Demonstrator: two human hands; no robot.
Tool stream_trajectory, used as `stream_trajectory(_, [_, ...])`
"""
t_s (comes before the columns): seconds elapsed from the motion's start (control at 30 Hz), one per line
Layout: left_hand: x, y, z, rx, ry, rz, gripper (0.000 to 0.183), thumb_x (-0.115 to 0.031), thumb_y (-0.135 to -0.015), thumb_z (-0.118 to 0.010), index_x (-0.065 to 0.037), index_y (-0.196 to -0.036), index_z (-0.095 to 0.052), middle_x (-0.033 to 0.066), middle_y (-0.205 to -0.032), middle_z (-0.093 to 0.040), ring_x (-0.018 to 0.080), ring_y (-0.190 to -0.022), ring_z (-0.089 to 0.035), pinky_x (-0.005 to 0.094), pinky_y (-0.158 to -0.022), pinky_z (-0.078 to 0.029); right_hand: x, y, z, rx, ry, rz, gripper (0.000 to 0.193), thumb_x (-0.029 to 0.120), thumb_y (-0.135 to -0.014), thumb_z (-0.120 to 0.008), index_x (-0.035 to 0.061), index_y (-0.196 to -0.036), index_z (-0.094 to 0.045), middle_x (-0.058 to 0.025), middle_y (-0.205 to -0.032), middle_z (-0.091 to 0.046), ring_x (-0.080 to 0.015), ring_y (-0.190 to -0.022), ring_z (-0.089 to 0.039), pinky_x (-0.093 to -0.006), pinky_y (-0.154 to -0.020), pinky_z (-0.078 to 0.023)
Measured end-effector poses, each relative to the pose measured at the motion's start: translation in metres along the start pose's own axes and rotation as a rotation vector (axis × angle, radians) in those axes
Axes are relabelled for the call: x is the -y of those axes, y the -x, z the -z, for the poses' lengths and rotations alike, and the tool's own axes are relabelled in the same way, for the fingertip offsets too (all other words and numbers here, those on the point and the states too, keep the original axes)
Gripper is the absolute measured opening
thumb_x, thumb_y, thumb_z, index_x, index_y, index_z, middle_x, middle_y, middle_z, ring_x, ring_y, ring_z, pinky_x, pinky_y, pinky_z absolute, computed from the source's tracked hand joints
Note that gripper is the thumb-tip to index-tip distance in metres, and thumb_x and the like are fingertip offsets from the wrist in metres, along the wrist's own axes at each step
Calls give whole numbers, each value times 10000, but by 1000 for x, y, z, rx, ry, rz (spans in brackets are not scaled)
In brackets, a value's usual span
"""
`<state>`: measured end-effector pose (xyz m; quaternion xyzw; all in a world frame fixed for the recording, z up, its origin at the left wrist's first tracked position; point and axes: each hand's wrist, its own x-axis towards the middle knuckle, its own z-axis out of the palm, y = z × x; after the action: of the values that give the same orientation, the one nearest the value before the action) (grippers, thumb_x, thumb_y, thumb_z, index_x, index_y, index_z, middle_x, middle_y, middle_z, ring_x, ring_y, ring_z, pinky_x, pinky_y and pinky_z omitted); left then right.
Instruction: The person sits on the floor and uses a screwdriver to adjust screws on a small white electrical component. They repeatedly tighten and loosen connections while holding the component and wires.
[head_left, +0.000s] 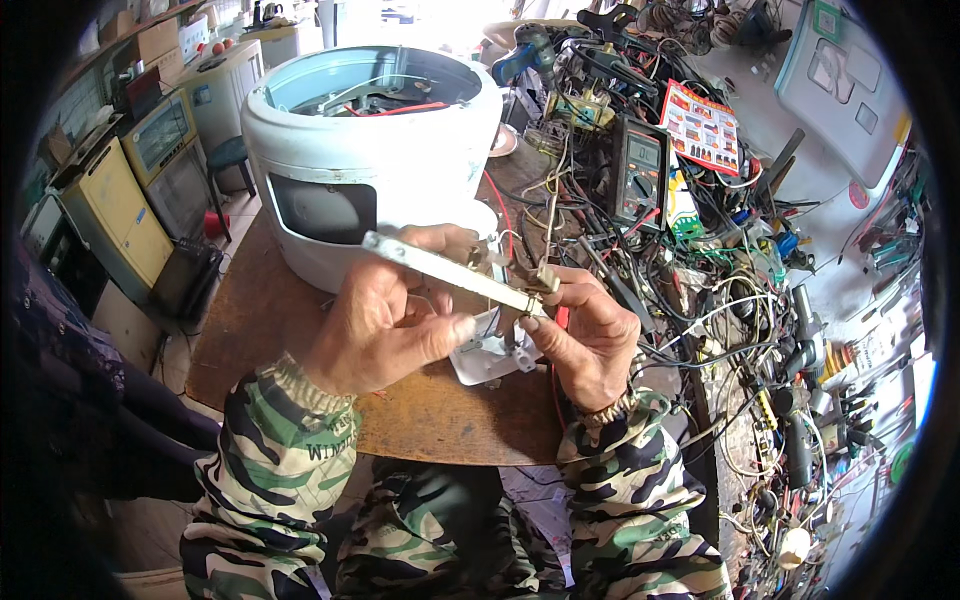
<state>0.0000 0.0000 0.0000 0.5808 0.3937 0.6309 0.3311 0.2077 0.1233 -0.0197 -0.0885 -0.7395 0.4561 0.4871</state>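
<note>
A pale, narrow metal strip (450,270) with holes at its far left end is raised over the table, tilted down to the right. My left hand (365,335) is curled around its left part, fingers behind it and thumb below. At the strip's right end, my right hand (590,345) pinches it between thumb and fingers, next to a small brass-coloured piece (545,280). Below both hands lies a white plastic part (485,362) on the wooden table (440,420), partly hidden by them. Thin wires show behind the strip.
A large white round appliance shell (410,150) with an open top stands behind my hands. To the right, tangled cables, a multimeter (640,170), a blue drill (525,58) and a printed sheet (700,125) crowd the bench. Another person's legs (150,410) appear at the left.
</note>
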Motion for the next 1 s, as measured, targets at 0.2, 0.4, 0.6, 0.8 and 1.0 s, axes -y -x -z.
stream_trajectory(0.2, [0, -2, -7, 80, -62, 35, 308, -189, -1065, -630, 53, -1256, -621, 98, -1038, -692, 129, -821, -676, 281, -736, -585, 9, 5, -2, 21, 203, 96, 266, 48, -827, -846, -17, -1035, -693, -150, -1066, -720, -244, -990, -697, -349, -893, -537])
stream_trajectory(0.4, [10, -2, -2, -8, 220, 167, 310, -224, -1071, -610, 38, -1235, -631, 158, -1149, -723, 241, -999, -749, 333, -817, -637, 17, 14, -10, 19, 441, -94, 517, 214, -724, -920, -11, -1103, -649, -157, -1009, -702, -297, -956, -694, -390, -863, -549])
stream_trajectory(0.6, [26, 3, 11, -87, 317, -24, 275, -187, -1083, -553, -20, -1300, -578, 136, -1198, -710, 264, -1034, -741, 414, -837, -651, 14, 23, -13, 106, 832, -45, 314, 192, -767, -854, 19, -946, -663, -151, -876, -637, -378, -830, -622, -476, -721, -503])
stream_trajectory(0.8, [22, -1, 9, -124, 229, -20, 277, -217, -1083, -566, -11, -1267, -597, 112, -1169, -715, 225, -996, -737, 379, -812, -646, 8, 23, -3, 47, 859, -78, 192, 174, -784, -819, 39, -852, -701, -138, -852, -652, -361, -811, -620, -465, -740, -492])
stream_trajectory(1.0, [17, -5, -5, -168, -119, -72, 231, -159, -1080, -582, 44, -1177, -631, 112, -1024, -740, 145, -878, -734, 274, -762, -624, 5, 26, 0, 56, 895, -10, 214, 156, -752, -839, 35, -919, -784, -123, -955, -711, -342, -921, -643, -439, -836, -511])
